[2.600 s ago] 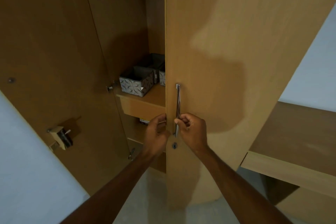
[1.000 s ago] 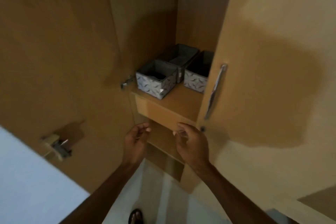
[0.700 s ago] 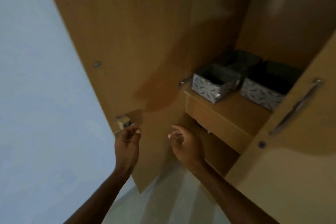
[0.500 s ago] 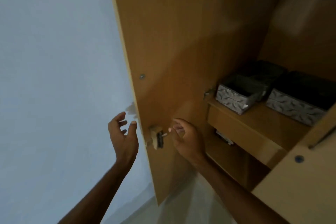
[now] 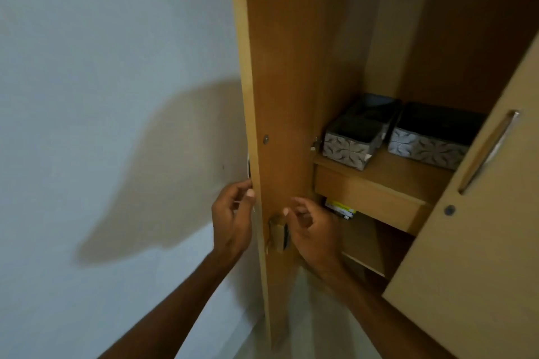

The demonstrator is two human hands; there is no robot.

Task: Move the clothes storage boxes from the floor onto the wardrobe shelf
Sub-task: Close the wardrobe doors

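Wall [image 5: 102, 67] left. Left hand [image 5: 232, 221] pinches door [image 5: 285, 96] edge; right hand [image 5: 313, 230] loose, empty, beyond door, nearer boxes [image 5: 347, 148] up-right on shelf [image 5: 393, 175].

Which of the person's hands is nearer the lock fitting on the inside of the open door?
Right. The right hand is close beside the lock fitting on the inner face of the door; the left hand grips the door's edge from the outer side.

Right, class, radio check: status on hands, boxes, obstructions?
Left hand grips left door edge; right hand loose beside its latch. Storage boxes sit on shelf. Right door partly covers opening.
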